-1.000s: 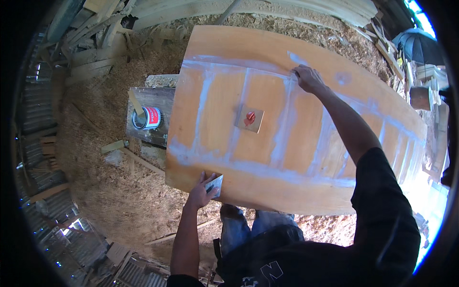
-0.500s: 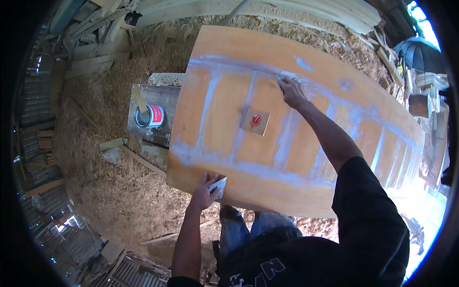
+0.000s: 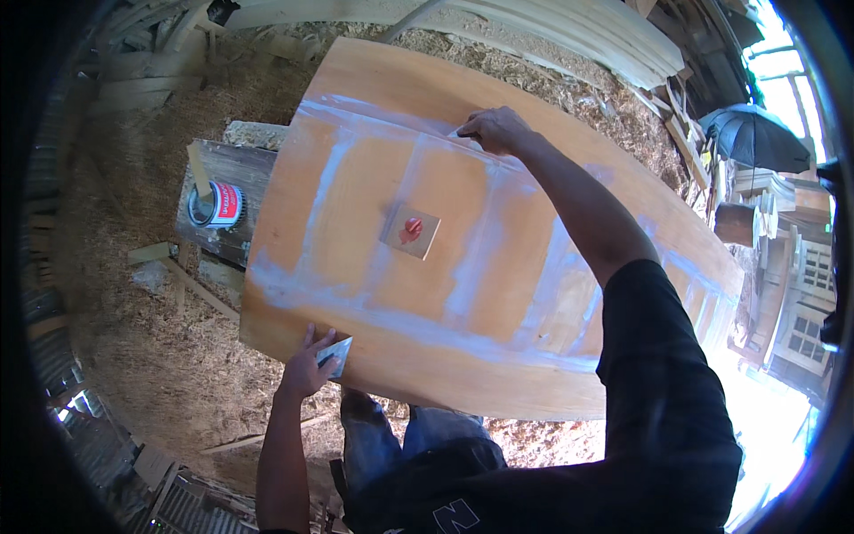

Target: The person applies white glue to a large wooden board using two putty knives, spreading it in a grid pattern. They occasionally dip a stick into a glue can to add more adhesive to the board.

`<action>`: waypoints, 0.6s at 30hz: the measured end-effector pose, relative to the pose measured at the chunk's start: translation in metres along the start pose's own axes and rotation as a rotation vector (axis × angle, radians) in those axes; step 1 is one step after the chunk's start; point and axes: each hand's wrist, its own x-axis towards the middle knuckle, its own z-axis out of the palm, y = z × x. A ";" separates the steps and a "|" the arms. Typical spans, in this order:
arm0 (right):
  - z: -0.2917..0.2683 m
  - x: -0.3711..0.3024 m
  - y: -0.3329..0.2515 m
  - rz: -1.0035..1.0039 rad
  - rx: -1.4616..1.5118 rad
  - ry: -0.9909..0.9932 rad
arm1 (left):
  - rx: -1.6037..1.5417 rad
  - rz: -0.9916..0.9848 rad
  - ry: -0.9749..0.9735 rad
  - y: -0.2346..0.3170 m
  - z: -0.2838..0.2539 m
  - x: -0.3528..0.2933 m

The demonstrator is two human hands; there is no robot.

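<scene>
A large orange-brown wooden panel (image 3: 356, 245) lies before me, with pale bluish-white filler smeared along its seams. At its upper seam, my right hand (image 3: 500, 130) is closed on a scraper (image 3: 461, 133). The blade's edge meets the panel; the rest is mostly covered by the fingers. My left hand (image 3: 308, 367) rests by the near left edge, thumb and fingers around a flat metal spreader plate (image 3: 338, 354). Between the hands, a small square board (image 3: 426, 243) with a red dab of paste (image 3: 411, 228) lies on the panel.
Left of the panel, an open can (image 3: 215, 206) with a wooden stick (image 3: 198, 169) stands on a dark plank (image 3: 253, 169). Sawdust and shavings (image 3: 191, 356) cover the ground. Long boards (image 3: 569, 36) lie beyond the far edge. A dark umbrella (image 3: 756, 138) is at the right.
The whole view has shifted, so the panel appears further left. My right hand has turned at the wrist, its fingers now pointing left along the upper seam. My left hand stays at the panel's edge.
</scene>
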 end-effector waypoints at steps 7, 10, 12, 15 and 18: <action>0.021 -0.092 0.001 0.169 0.023 -0.106 | 0.034 0.018 -0.026 -0.008 0.000 0.001; 0.031 -0.101 -0.027 0.351 0.136 0.022 | 0.062 0.080 -0.033 -0.014 0.000 0.004; 0.033 -0.099 -0.049 0.371 0.078 0.022 | 0.060 0.033 -0.087 -0.014 -0.001 0.006; 0.022 -0.097 -0.056 0.348 0.087 -0.065 | 0.117 0.123 -0.073 -0.010 -0.004 0.005; 0.007 -0.093 -0.026 0.369 0.195 -0.220 | 0.053 0.069 -0.076 -0.005 -0.004 0.002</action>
